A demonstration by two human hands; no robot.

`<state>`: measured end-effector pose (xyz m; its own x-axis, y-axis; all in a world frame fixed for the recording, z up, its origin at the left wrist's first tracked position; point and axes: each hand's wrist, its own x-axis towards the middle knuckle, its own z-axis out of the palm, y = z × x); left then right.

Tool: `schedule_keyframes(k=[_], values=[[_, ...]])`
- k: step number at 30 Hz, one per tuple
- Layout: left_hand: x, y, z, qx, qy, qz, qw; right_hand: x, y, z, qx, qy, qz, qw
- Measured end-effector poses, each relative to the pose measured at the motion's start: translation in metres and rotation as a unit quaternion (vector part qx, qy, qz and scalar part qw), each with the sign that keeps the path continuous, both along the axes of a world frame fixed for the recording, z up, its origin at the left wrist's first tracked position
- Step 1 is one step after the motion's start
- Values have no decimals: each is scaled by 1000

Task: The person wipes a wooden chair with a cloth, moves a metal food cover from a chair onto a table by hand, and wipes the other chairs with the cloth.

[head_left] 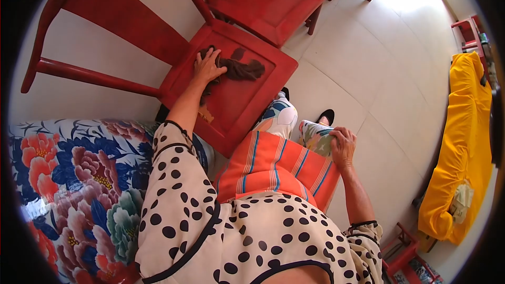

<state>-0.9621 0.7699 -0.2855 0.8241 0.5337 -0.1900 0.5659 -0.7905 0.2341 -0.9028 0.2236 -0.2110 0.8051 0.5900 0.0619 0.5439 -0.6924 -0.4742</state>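
My left hand (209, 67) presses on a crumpled dark brown cloth (243, 70) that lies on the seat of a red wooden chair (239, 108). Its fingers are bent over the cloth's left end. A darker patch shows on the seat beside the cloth, and a tan mark lies nearer its front left. Over my lap is an orange striped cloth (263, 165). My right hand (343, 143) rests at my knee, by the edge of that striped cloth, with its fingers curled down; what they hold, if anything, is hidden.
Another red chair (268, 2) stands behind the first. A flowered cover (79, 194) fills the left side. Along the right wall runs a long piece under yellow cloth (455, 142), with red furniture (407, 255) below it. Pale floor tiles (379, 84) lie between.
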Motion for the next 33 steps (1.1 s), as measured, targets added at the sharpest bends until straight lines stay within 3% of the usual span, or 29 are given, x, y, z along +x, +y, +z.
schedule_keyframes(k=[5, 8, 11, 14, 20, 29, 33], values=[[6, -13, 39, 80, 57, -15, 995, -1, 2, 2, -5, -2, -9, 1000], [5, -12, 52, 41, -38, 2, 998, 0, 1, 1, -1, 0, -3, 1000], [4, 19, 3, -51, -177, 47, 982, 1, 3, 2, -1, -1, -3, 1000], [-2, 21, -13, 71, -154, -1, 985, 1, 5, 4, -5, 5, -4, 1000], [7, -2, 4, 156, -76, -22, 985, 1, 4, 2, -9, 8, -6, 1000], [39, 1, 2, 146, -33, 120, 981, 3, 1, 3, -14, 13, 2, 1000], [50, 5, 3, 148, -20, 133, 980, 2, 4, 4, -7, 9, 1, 1000]])
